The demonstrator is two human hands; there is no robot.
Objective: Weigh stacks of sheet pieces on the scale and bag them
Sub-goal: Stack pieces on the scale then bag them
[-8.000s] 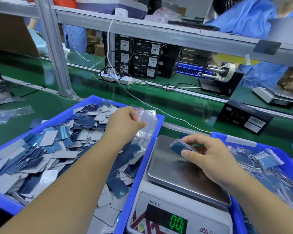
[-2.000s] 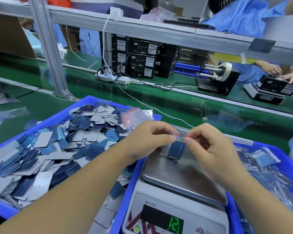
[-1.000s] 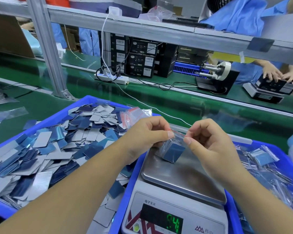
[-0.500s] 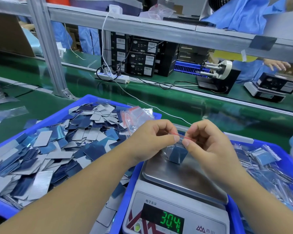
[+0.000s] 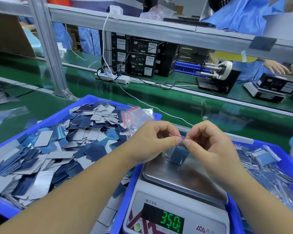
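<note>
Over the scale (image 5: 179, 179) pan, the left hand (image 5: 152, 141) and right hand (image 5: 208, 142) meet thumb to thumb, pinching the bag (image 5: 178, 153)'s red seal, which runs left to right; the stack hangs below, touching the pan.

Both forearms reach in bare from below, converging above the scale (image 5: 179, 186) pan. Left hand (image 5: 152, 141) and right hand (image 5: 208, 144) fingers curled, thumb and forefinger tips nearly touching, pinching the red-strip top of a small bag (image 5: 178, 153)
</note>
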